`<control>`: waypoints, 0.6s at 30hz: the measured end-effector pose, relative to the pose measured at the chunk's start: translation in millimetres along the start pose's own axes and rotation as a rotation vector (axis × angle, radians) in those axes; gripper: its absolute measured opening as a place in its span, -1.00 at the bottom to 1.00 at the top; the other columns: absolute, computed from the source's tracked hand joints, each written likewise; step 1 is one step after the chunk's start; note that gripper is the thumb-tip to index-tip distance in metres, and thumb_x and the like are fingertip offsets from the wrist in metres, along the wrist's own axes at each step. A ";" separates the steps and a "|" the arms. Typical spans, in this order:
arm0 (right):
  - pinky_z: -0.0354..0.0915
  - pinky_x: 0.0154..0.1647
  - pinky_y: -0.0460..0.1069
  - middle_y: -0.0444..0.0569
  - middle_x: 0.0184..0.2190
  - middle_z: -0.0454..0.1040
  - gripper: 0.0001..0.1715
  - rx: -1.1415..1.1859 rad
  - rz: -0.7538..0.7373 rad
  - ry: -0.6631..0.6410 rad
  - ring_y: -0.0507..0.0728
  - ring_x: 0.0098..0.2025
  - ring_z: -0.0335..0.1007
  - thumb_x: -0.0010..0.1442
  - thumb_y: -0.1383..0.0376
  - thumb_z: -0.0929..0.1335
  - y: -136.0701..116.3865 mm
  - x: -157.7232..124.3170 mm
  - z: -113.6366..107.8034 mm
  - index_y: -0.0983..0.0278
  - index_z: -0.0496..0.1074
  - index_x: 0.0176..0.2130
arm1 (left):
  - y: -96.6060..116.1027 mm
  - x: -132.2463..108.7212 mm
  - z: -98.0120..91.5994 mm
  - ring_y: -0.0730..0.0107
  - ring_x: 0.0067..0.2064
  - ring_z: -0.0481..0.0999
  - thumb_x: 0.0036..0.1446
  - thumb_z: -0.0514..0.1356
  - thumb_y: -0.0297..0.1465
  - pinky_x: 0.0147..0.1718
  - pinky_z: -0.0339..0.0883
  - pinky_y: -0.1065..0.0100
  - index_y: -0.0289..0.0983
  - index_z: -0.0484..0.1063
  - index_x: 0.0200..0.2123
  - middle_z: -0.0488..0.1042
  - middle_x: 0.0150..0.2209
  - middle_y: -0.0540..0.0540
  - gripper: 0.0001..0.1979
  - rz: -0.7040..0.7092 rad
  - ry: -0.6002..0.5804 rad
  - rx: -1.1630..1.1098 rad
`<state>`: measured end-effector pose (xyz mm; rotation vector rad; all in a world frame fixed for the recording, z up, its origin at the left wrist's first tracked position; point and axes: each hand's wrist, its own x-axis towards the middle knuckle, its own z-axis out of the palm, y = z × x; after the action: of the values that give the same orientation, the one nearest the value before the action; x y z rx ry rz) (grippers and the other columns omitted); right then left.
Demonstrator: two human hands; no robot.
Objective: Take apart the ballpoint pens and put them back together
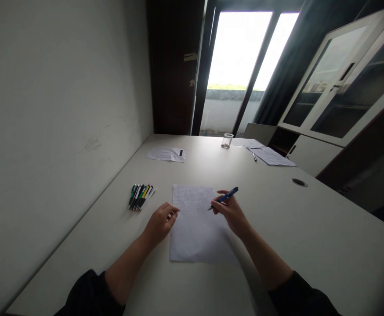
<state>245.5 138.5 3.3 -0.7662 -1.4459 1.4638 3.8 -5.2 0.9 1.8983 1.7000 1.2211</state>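
A white sheet of paper (200, 237) lies on the table with rows of handwriting across its upper part; the lower part is blank. My right hand (230, 213) pinches a blue pen (226, 196), its tip pointing down and left over the last written lines. Whether the tip touches the paper I cannot tell. At the sheet's left edge rests my left hand (161, 221), fingers loosely bent and slightly apart, fingertips on the paper's margin. Left of that hand, several pens (140, 196) in black, green, yellow and white lie side by side.
On the white table (310, 237), a folded paper (167, 154) lies far left. A clear glass (226, 140) stands near the far edge. Stacked papers (273, 156) and another pen (254, 156) are far right, beside a round cable hole (299, 182). A wall (63, 109) borders the left.
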 end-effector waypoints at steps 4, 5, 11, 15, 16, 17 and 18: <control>0.27 -0.45 -0.08 -0.20 -0.60 0.38 -0.65 -0.101 0.013 -0.056 0.01 -0.54 0.33 0.09 0.12 0.47 11.6 1.6 6.8 0.26 0.29 -0.38 | -4.4 -1.2 0.8 0.25 -0.07 0.43 0.24 0.12 -0.44 -0.03 0.35 0.19 -0.20 0.46 -0.13 0.44 -0.14 -0.12 -0.83 0.061 -0.042 0.169; 0.28 -0.44 -0.07 -0.20 -0.60 0.38 -0.66 -0.104 0.015 -0.068 0.02 -0.53 0.34 0.12 0.11 0.45 12.9 2.0 10.1 0.25 0.29 -0.39 | -6.1 -1.8 1.0 0.21 -0.02 0.41 0.23 0.14 -0.42 0.02 0.31 0.14 -0.20 0.45 -0.10 0.44 -0.11 -0.13 -0.81 0.076 -0.053 0.217; 0.25 -0.60 -0.10 -0.10 -0.61 0.44 -0.60 -0.324 0.091 -0.114 0.07 -0.58 0.40 0.21 0.00 0.31 17.2 8.3 31.0 0.28 0.38 -0.39 | -14.8 -7.5 3.6 0.05 0.26 0.18 0.22 0.18 -0.19 0.19 0.14 -0.02 -0.16 0.28 0.17 0.29 0.21 -0.20 -0.53 0.055 -0.149 0.428; 0.20 -0.67 -0.12 -0.09 -0.63 0.48 -0.62 -0.536 0.130 -0.098 0.02 -0.67 0.34 0.20 0.05 0.30 19.9 10.0 38.8 0.27 0.40 -0.46 | -17.2 -9.8 5.4 0.02 0.31 0.12 0.22 0.14 -0.09 0.21 0.11 -0.04 -0.16 0.23 0.22 0.22 0.28 -0.21 -0.44 0.009 -0.211 0.484; 0.21 -0.66 -0.13 -0.10 -0.65 0.47 -0.62 -0.556 0.139 -0.090 0.02 -0.67 0.33 0.20 0.06 0.31 20.5 9.7 39.9 0.27 0.39 -0.48 | -17.6 -9.8 5.7 0.02 0.32 0.12 0.22 0.13 -0.08 0.21 0.11 -0.03 -0.15 0.23 0.22 0.22 0.28 -0.20 -0.44 0.004 -0.218 0.488; 0.22 -0.66 -0.13 -0.10 -0.65 0.47 -0.63 -0.561 0.148 -0.087 0.02 -0.67 0.34 0.19 0.07 0.31 21.0 9.4 40.7 0.26 0.38 -0.50 | -17.9 -9.8 5.8 0.02 0.32 0.12 0.22 0.13 -0.07 0.21 0.11 -0.03 -0.15 0.23 0.22 0.21 0.29 -0.20 -0.44 0.002 -0.223 0.491; 0.23 -0.65 -0.13 -0.10 -0.65 0.47 -0.62 -0.556 0.154 -0.086 0.02 -0.67 0.35 0.18 0.07 0.31 21.7 9.1 41.2 0.26 0.37 -0.51 | -18.2 -9.7 6.0 0.02 0.32 0.13 0.22 0.13 -0.07 0.21 0.11 -0.03 -0.14 0.24 0.22 0.21 0.29 -0.19 -0.44 0.001 -0.226 0.493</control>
<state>200.9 132.0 -11.5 -1.1838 -1.9290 1.2208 -2.9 -8.0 -19.2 2.2013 1.9979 0.5842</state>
